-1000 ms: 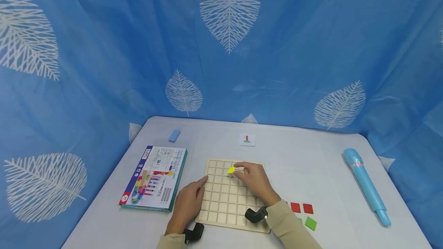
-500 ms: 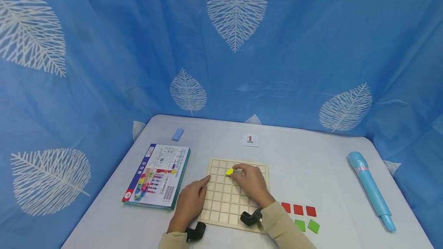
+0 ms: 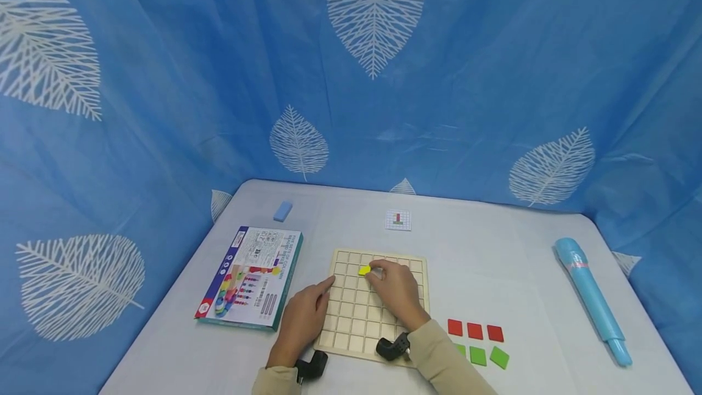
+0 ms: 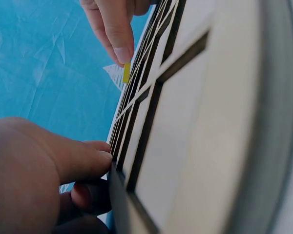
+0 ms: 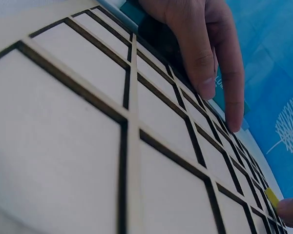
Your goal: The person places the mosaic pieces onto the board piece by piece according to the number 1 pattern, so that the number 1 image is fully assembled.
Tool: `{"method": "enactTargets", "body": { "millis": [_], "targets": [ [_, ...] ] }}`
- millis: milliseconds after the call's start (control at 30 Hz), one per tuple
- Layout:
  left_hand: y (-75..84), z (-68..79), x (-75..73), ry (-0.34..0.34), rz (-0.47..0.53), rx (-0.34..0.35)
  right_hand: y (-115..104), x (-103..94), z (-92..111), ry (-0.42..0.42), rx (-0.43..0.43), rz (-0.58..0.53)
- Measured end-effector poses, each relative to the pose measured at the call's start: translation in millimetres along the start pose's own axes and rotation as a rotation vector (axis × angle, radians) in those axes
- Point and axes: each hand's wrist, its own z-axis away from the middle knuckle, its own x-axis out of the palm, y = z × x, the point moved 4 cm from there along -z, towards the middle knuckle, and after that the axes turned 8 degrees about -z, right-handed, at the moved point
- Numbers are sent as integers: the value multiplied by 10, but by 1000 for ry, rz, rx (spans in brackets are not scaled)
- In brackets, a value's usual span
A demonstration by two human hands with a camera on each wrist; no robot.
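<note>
A white-covered table (image 3: pixel 526 273) stands here against a blue curtain (image 3: pixel 466 47) printed with white leaves. Nearest us, two beige sleeves (image 3: pixel 446 355), two black wrist devices (image 3: pixel 311 366) and two bare hands. The left hand (image 3: pixel 304 316) has its index finger stretched out, touching the left edge of a square, pale wooden grid board (image 3: pixel 356 327). And the right hand (image 3: pixel 397 291) pinches one small, flat yellow tile (image 3: pixel 364 270) between thumb and finger! That tile sits at the board's second row from the far edge; whether it lies fully inside a compartment, I can't tell.

Right of the board, count them: three square red tiles (image 3: pixel 474 331) in a row, and nearer, three square green tiles (image 3: pixel 478 356), one partly behind the sleeve. Over on the left, one flat cardboard box (image 3: pixel 252 276), contents hidden, reads "FIVE SETS OF COLUMN"; its smaller print is unreadable. Far right, one turquoise microphone-shaped object (image 3: pixel 592 300). Farther back, one white gridded card (image 3: pixel 398 220) with a red, green and yellow figure, and one light-blue rectangular block (image 3: pixel 282 211).
</note>
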Motion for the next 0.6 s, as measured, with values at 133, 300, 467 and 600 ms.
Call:
{"method": "enactTargets", "body": {
  "millis": [133,300,467,600],
  "targets": [
    [-4,6,-3,13,4,10,7,25,0,-8,15,22],
    [-9,17,-2,18,6,17,16,38,4,-10,17,34],
    [-8,17,0,4,13,5,21,36,11,-4,10,40],
    [-7,8,-1,2,13,6,15,34,11,-6,5,45]
  ]
}}
